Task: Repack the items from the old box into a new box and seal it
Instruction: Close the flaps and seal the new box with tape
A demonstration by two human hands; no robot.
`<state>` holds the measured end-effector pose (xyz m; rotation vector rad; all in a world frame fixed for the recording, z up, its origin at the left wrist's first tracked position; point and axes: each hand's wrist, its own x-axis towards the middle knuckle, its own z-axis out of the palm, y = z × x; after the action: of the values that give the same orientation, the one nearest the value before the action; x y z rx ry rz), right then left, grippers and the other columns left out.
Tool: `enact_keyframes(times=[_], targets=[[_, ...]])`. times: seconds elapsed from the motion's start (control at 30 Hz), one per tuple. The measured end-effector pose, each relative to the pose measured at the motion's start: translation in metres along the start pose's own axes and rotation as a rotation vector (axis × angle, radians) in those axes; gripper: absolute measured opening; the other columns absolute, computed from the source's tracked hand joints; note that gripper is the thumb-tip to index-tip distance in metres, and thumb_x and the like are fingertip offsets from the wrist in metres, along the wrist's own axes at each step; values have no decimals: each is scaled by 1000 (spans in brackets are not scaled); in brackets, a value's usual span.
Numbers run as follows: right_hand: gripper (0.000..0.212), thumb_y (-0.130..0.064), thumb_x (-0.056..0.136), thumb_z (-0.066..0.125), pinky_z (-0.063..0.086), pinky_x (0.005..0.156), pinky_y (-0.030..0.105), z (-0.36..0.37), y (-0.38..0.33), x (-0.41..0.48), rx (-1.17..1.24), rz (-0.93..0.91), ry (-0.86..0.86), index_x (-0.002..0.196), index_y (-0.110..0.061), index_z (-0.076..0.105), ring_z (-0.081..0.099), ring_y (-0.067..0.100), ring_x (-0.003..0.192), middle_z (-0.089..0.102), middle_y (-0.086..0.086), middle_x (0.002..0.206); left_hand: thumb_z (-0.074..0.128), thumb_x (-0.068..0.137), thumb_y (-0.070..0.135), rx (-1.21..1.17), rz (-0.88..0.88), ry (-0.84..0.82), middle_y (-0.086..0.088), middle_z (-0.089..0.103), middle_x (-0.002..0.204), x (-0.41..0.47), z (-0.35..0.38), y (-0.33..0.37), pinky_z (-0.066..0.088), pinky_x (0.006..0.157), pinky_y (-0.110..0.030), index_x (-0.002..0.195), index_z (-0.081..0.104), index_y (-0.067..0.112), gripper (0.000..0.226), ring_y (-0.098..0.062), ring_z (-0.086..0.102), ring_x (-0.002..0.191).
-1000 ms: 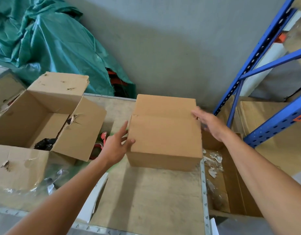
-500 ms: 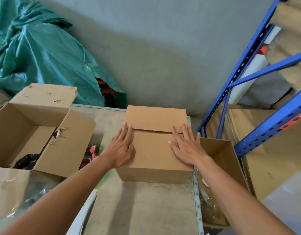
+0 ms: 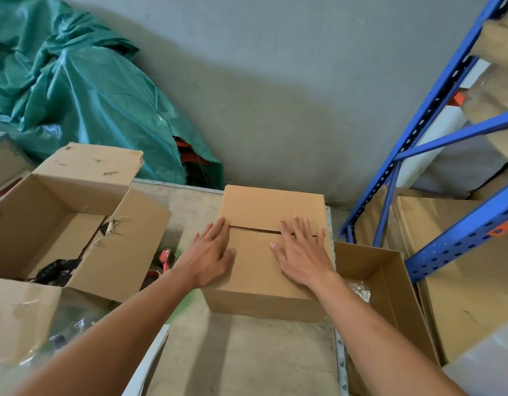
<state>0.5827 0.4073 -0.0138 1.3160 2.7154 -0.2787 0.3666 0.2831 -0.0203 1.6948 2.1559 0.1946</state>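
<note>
Closing the new box (image 3: 261, 305). The left hand (image 3: 209, 252) and right hand (image 3: 301, 252), at its sides a second ago, now press flat and straight-fingered on the folded flaps, grasping nothing. The box is closed but untaped. Outboard of the left hand, the old box (image 3: 32, 224) gapes, a black item (image 3: 54, 271) inside. A red tape dispenser (image 3: 164, 257) lies between.

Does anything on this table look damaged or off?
The old box on the left is torn and frayed where its right flap meets the wall, and its rear flap is scuffed. On the new box, the top flaps leave a dark gap between the left hand and right hand.
</note>
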Motion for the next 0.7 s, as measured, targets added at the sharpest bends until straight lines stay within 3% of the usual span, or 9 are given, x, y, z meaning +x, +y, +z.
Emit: enact_keyframes(times=[0.13,0.23,0.33,0.43,0.53,0.63,0.7], targets=[[69,-59,104,15,-3,122,64,-9,-19,6,7,-19,10,163,-25,7,-3,31,157,0,10,171,35,105,51,-47,-31,69,0,6,170,-8,-19,-5,21,123,-43,163,8,19,72,-25,16,154],[68,-60,104,17,0,121,66,-15,-41,12,-4,-43,13,163,-26,9,1,34,157,4,10,171,48,102,40,-39,-95,277,0,24,167,-28,-34,-29,30,118,-39,161,22,23,66,-24,28,151],[67,-60,103,18,4,118,70,-13,-67,18,-26,-60,35,161,-26,14,9,34,155,14,13,168,63,93,33,93,-262,418,-6,31,163,-58,-49,-77,32,119,-46,158,29,25,73,-29,28,149],[66,-57,104,21,8,118,70,-11,-103,21,-34,-79,92,159,-21,21,16,34,153,25,15,164,69,89,38,180,-464,341,-10,24,164,-87,-58,-128,41,110,-52,160,16,29,89,-38,33,144],[64,-50,105,27,7,121,65,-10,-151,15,25,-172,169,159,-15,23,14,34,154,25,16,165,65,92,30,55,-544,180,-10,39,152,-104,-55,-165,58,80,-43,161,3,34,93,-33,58,116],[58,-30,105,40,5,125,57,1,-211,7,130,-349,192,158,-8,29,10,34,156,23,18,166,53,96,18,58,-513,95,-13,63,125,-113,-49,-187,48,58,-29,161,-4,33,88,-23,61,82],[53,-12,100,48,14,125,54,16,-246,4,191,-422,213,152,-4,40,21,36,153,35,19,160,52,97,14,97,-477,92,-13,69,110,-115,-48,-192,44,52,-26,161,-5,32,88,-21,59,72]])
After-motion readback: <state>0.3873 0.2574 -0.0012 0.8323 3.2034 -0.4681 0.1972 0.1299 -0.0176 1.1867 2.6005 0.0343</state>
